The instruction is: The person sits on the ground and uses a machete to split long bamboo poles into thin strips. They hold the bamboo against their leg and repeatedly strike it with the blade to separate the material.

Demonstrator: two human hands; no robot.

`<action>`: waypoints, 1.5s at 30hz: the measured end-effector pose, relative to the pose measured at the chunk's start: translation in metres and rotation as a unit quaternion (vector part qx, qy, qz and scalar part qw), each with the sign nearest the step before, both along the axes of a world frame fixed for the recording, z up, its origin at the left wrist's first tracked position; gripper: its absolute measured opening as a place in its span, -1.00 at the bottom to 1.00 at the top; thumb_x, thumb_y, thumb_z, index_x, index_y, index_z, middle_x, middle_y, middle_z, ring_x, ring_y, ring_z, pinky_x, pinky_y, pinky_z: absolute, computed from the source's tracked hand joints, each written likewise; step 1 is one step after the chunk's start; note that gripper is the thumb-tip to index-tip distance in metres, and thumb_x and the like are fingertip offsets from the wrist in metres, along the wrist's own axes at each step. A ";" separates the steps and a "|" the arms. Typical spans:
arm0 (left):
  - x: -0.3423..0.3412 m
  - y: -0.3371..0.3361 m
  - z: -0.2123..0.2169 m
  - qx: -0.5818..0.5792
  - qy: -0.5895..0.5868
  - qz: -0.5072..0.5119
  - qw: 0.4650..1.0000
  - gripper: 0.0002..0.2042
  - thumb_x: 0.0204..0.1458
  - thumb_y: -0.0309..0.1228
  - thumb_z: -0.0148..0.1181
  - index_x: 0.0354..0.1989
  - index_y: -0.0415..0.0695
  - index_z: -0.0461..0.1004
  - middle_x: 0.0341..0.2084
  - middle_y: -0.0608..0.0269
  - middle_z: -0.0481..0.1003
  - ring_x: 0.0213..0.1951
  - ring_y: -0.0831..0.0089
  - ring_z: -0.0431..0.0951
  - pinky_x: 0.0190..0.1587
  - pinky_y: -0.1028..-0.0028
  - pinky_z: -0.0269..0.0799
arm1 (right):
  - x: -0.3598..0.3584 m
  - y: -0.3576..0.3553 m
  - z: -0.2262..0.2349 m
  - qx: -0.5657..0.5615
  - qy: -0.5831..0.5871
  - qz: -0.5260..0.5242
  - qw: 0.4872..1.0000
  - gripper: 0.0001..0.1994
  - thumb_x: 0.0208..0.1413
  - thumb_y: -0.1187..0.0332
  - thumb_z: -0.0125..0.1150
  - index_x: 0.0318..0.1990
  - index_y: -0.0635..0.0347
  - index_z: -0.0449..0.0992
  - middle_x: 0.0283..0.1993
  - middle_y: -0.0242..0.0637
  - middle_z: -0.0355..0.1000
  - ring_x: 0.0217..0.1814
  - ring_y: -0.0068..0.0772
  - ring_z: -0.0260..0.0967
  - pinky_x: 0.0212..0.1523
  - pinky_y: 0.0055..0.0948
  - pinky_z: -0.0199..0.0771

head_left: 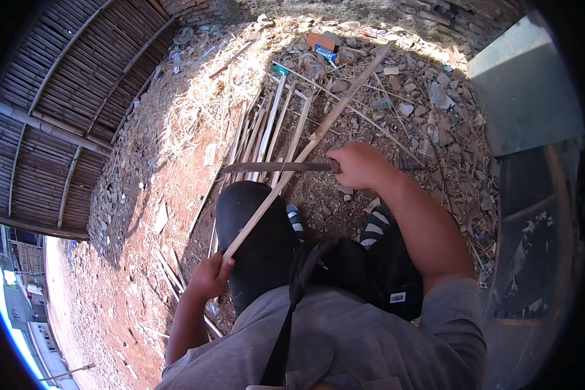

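Note:
My left hand [210,277] is closed round the near end of a long, pale wooden strip [256,218]. This strip slants from beside my left thigh up to the far right, over the ground. My right hand [364,166] grips the handle of a machete [305,167], whose dark blade points left and hooks at its tip. The blade crosses the strip near its middle, beyond my left knee; whether it cuts into the wood cannot be made out. Beneath the blade, several more thin strips [265,133] lie side by side on the ground.
Rubble and broken bricks [429,123] cover the ground at the right, with a blue wrapper [325,53] farther off. A slatted bamboo wall [52,71] stands at the left, and a grey-green panel [533,91] at the right. My sandalled feet [375,225] are close below the blade.

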State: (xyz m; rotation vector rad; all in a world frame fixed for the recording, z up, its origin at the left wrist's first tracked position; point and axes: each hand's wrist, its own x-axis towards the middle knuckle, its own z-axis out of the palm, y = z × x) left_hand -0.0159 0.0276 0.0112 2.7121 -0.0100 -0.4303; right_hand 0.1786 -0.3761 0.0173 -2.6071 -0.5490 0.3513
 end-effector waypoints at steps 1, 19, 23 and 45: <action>0.000 0.000 -0.001 -0.013 0.001 0.000 1.000 -0.59 0.27 -0.06 0.07 -0.38 -0.23 0.39 -0.55 -0.19 0.50 -0.37 -0.23 0.55 -0.31 -0.03 0.40 | 0.000 0.000 -0.006 -0.011 -0.009 0.011 1.000 -0.77 -0.09 0.39 0.22 -0.21 0.15 0.57 -0.31 -0.02 0.54 -0.15 0.10 0.52 -0.13 0.00 0.50; -0.002 -0.024 -0.005 0.141 -0.047 0.031 0.988 -0.56 0.23 0.04 0.09 -0.30 -0.17 0.34 -0.55 -0.20 0.54 -0.42 -0.25 0.58 -0.35 -0.13 0.45 | 0.024 -0.038 -0.026 -0.021 -0.007 -0.072 0.997 -0.78 -0.06 0.40 0.19 -0.21 0.12 0.59 -0.24 -0.07 0.57 -0.12 0.05 0.54 -0.07 -0.04 0.53; -0.005 -0.019 -0.010 0.153 -0.039 0.030 0.987 -0.56 0.23 0.04 0.09 -0.31 -0.17 0.33 -0.57 -0.20 0.53 -0.43 -0.25 0.58 -0.37 -0.14 0.45 | 0.000 0.003 -0.001 -0.053 0.001 -0.024 0.998 -0.83 -0.04 0.40 0.22 -0.24 0.10 0.58 -0.27 -0.11 0.56 -0.12 0.04 0.54 -0.10 -0.02 0.53; 0.002 -0.018 -0.013 0.115 -0.059 0.009 0.992 -0.57 0.25 0.03 0.06 -0.27 -0.17 0.33 -0.55 -0.18 0.53 -0.40 -0.24 0.58 -0.33 -0.13 0.45 | 0.019 -0.035 -0.034 -0.041 -0.091 -0.068 0.993 -0.84 -0.10 0.38 0.26 -0.30 0.06 0.53 -0.41 -0.13 0.52 -0.26 0.07 0.53 -0.24 0.05 0.50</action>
